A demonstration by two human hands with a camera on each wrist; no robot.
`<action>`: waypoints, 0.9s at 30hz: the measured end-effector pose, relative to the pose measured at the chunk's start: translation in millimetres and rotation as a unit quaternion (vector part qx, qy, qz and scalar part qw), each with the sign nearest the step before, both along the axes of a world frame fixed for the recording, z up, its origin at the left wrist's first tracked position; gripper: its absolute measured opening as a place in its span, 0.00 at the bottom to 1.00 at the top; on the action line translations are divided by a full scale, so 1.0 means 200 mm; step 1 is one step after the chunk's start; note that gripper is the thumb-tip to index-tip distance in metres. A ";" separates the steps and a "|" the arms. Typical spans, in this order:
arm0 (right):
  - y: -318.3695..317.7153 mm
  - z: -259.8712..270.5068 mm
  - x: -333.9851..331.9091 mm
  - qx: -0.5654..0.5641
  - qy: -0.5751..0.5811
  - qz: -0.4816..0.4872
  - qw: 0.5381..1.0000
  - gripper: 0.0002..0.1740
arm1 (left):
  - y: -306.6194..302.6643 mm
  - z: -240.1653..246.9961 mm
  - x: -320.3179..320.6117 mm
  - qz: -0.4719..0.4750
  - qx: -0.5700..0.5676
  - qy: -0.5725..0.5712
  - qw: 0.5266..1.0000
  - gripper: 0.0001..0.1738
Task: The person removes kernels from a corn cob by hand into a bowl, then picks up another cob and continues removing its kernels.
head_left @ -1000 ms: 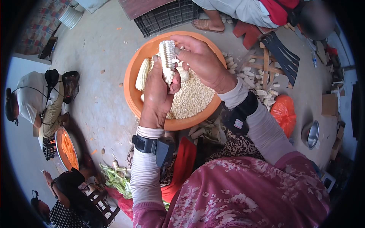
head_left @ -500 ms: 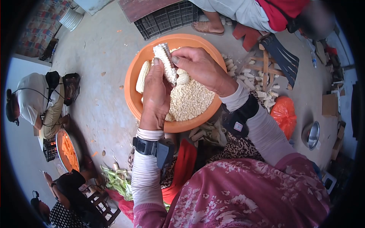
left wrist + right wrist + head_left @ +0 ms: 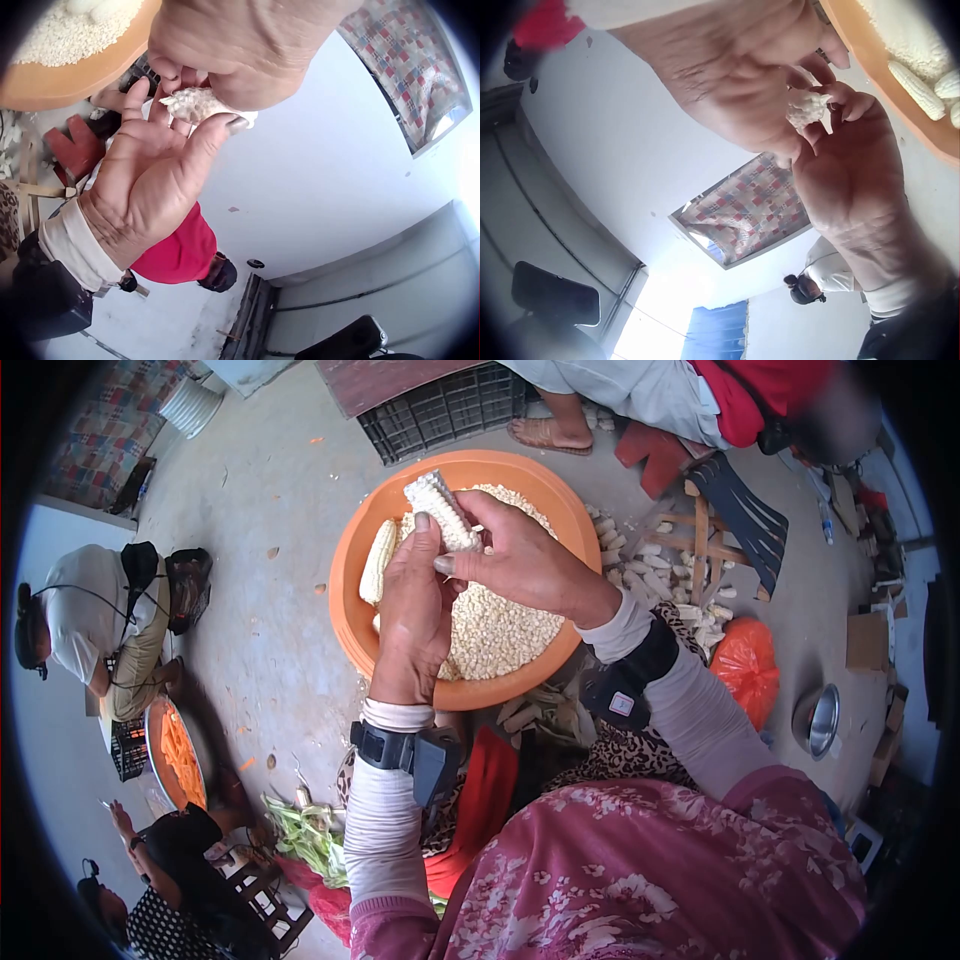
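Above the orange basin [image 3: 345,600], my left hand [image 3: 413,615] grips a partly stripped white corn cob [image 3: 440,510], its thumb laid along the near side. My right hand [image 3: 535,565] holds the lower right part of the same cob, fingers behind it and thumb near its bottom end. In the left wrist view the right thumb and fingers lie around the end of the cob [image 3: 196,105]. Loose corn kernels [image 3: 505,630] fill much of the basin below. A full ear of corn [image 3: 377,563] leans inside its left wall.
Stripped cobs [image 3: 655,565] lie on the floor right of the basin, by a wooden stool [image 3: 735,510] and a red plastic bag [image 3: 745,670]. A black crate [image 3: 440,415] and a seated person's sandalled foot [image 3: 550,435] are beyond. Husks [image 3: 310,835] lie lower left.
The cob has tipped from nearly upright to leaning left. My right thumb has slid down from the cob's upper right side to its lower end.
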State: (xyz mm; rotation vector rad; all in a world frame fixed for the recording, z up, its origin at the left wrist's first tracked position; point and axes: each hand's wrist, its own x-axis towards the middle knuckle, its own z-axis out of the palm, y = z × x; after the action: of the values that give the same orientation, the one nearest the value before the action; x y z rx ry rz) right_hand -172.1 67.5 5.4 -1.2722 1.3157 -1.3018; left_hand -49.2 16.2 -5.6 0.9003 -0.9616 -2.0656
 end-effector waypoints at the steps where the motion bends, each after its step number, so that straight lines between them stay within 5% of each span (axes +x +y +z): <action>1: 0.00 0.00 0.01 -0.024 0.059 -0.027 0.998 0.23 | 0.00 0.00 0.01 -0.001 -0.004 -0.030 1.000 0.18; 9: 0.00 -0.05 -0.02 -0.027 0.103 -0.057 0.993 0.23 | -0.03 0.01 0.04 -0.016 -0.128 -0.152 0.980 0.14; 11: -0.01 -0.06 -0.02 -0.008 0.102 -0.055 0.993 0.22 | -0.04 0.00 0.04 0.085 -0.135 -0.165 0.973 0.17; 15: -0.01 -0.06 -0.02 0.004 0.133 -0.067 0.989 0.22 | -0.04 0.01 0.05 0.120 -0.135 -0.086 0.980 0.23; 18: 0.02 -0.04 0.01 -0.008 0.173 -0.084 0.981 0.21 | -0.02 0.06 0.04 0.096 -0.164 -0.134 0.973 0.26; 20: 0.03 -0.02 0.02 -0.046 0.258 -0.097 0.960 0.21 | -0.01 0.06 0.03 0.093 -0.165 -0.150 0.970 0.26; 27: 0.03 -0.05 0.06 -0.107 0.254 -0.106 0.955 0.22 | -0.04 0.02 0.03 0.097 -0.172 -0.120 0.973 0.19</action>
State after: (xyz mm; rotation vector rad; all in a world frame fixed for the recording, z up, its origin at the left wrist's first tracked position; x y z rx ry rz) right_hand -160.7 73.4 -5.2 -1.7371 1.7420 -1.3414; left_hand -42.9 8.2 -1.8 1.0235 -1.2596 -1.5867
